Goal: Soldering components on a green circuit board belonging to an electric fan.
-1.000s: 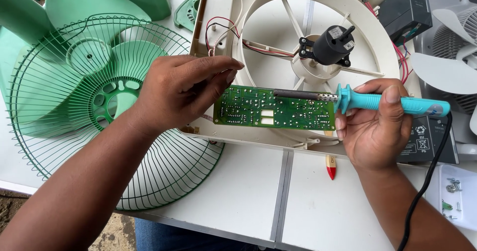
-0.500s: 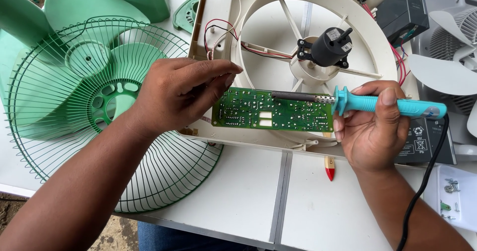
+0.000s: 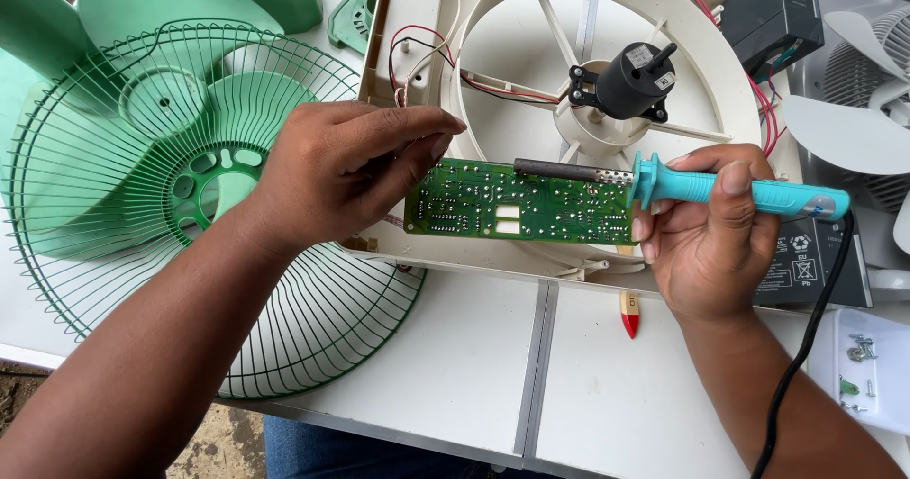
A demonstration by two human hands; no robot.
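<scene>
Two hands: both yours, both busy
left hand: pinching circuit board edge
right hand: gripping soldering iron
risk: hot barrel lies across the board, could burn your fingers

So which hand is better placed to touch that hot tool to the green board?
Probably the right hand: it grips the teal soldering iron, whose barrel lies along the circuit board. The left hand steadies the board's end.
</scene>
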